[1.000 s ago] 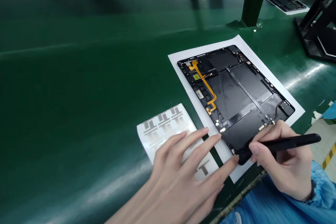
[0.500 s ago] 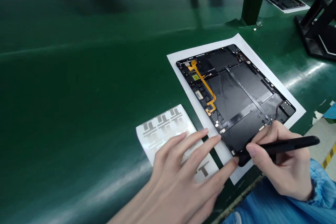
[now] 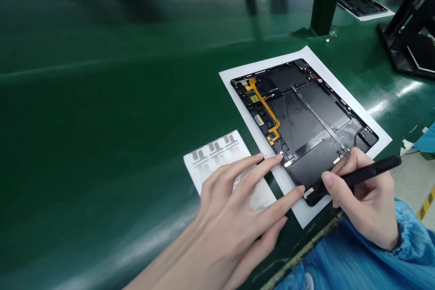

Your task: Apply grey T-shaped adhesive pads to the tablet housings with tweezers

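An opened tablet [image 3: 306, 113] lies with its black inside facing up on a white sheet [image 3: 234, 95]. An orange ribbon cable [image 3: 268, 111] runs along its left part. My left hand [image 3: 234, 208] is open, fingers spread, with fingertips at the tablet's near left edge. Under that hand is a white sticker sheet [image 3: 217, 152] with grey T-shaped pieces. My right hand [image 3: 365, 199] grips a black pen-like tool [image 3: 370, 171] over the tablet's near corner. The tool's front end is hard to make out against the dark casing.
The green bench top [image 3: 118, 113] ends at a worn near edge [image 3: 299, 258]. A green post [image 3: 328, 0] rises behind the tablet. At the far right stands a black stand [image 3: 408, 31], with another opened tablet [image 3: 362, 5] on paper behind. More tablets lie beyond the rail.
My left hand has shifted slightly, its index fingertip now on the tablet's near corner. My right hand and the tool sit slightly higher and further left. The camera view has shifted a little.
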A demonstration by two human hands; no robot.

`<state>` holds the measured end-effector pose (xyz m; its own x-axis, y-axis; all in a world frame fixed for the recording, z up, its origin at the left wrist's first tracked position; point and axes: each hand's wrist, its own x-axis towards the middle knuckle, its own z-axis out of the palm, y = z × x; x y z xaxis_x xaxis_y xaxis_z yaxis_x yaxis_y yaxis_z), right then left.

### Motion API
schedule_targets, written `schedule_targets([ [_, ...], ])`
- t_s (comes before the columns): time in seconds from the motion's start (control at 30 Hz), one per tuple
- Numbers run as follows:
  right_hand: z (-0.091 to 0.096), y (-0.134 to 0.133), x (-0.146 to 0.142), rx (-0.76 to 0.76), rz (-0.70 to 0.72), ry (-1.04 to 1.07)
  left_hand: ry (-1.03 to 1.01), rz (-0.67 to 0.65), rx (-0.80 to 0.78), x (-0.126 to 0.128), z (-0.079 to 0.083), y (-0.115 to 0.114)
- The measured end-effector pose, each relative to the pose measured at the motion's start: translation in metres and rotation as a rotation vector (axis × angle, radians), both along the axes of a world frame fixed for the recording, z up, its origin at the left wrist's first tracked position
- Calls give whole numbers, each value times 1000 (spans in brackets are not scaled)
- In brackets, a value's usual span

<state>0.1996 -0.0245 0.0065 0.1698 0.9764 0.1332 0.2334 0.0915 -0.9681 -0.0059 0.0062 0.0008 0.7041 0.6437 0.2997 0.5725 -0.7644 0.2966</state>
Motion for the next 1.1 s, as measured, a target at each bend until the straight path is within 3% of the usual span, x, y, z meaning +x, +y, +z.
schedule_targets([
  [0.27,-3,-1,0,55,20,-28,-13,9,2,1,0,0],
  [0.5,-7,-3,3,279,159,-115,-1,-16,39,7,2,1],
  [0.73,-8,-5,6,236,158,-85,5,-39,21,2,1,4],
  [0.87,-3,-1,13,184,232,-83,0,-99,59,-1,0,6],
  [1.1,4,12,25,184,384,-40,-72,-31,58,2,-5,2],
])
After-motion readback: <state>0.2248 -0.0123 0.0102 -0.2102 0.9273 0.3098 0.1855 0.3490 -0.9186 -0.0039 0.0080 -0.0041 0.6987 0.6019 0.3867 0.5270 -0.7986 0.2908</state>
